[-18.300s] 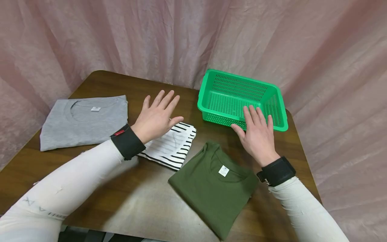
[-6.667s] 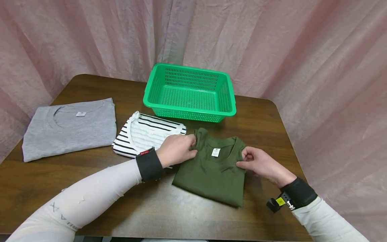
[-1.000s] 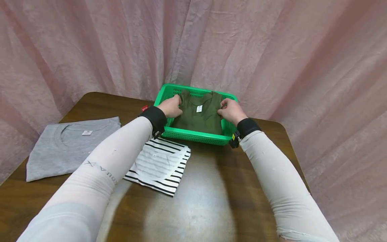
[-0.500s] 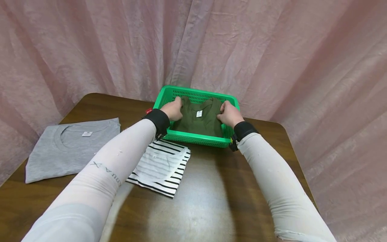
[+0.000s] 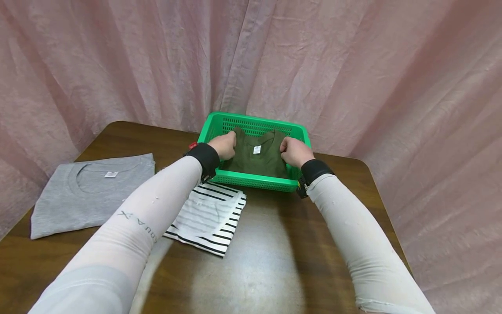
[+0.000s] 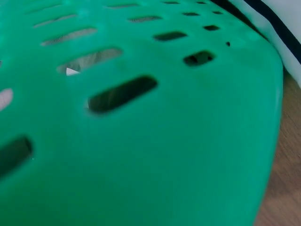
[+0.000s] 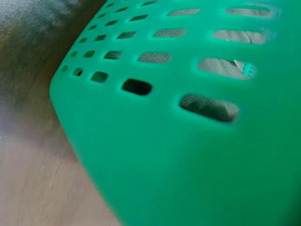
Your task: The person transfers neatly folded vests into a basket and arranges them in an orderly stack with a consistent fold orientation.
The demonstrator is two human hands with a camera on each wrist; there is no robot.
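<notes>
A folded dark green T-shirt (image 5: 256, 162) with a white neck label lies inside the green plastic basket (image 5: 252, 179), collar toward the back. My left hand (image 5: 224, 145) pinches its left shoulder, and my right hand (image 5: 295, 151) grips the right shoulder with curled fingers. Both fingertips are partly hidden by the hands themselves. The slotted basket wall (image 6: 188, 146) fills most of the left wrist view. From the right wrist, the opposite outer wall (image 7: 127, 132) shows, with cloth behind its slots. Neither wrist view shows a hand.
A folded black-and-white striped T-shirt (image 5: 208, 220) lies just in front of the basket, partly under my left forearm in view. Farther left is a folded grey T-shirt (image 5: 94, 192). A pink curtain (image 5: 313, 65) hangs behind the wooden table (image 5: 333, 244).
Both hands were spread open earlier, then gripped the green T-shirt on the table. It has since moved into the basket and sunk slightly lower. The basket moved left early on.
</notes>
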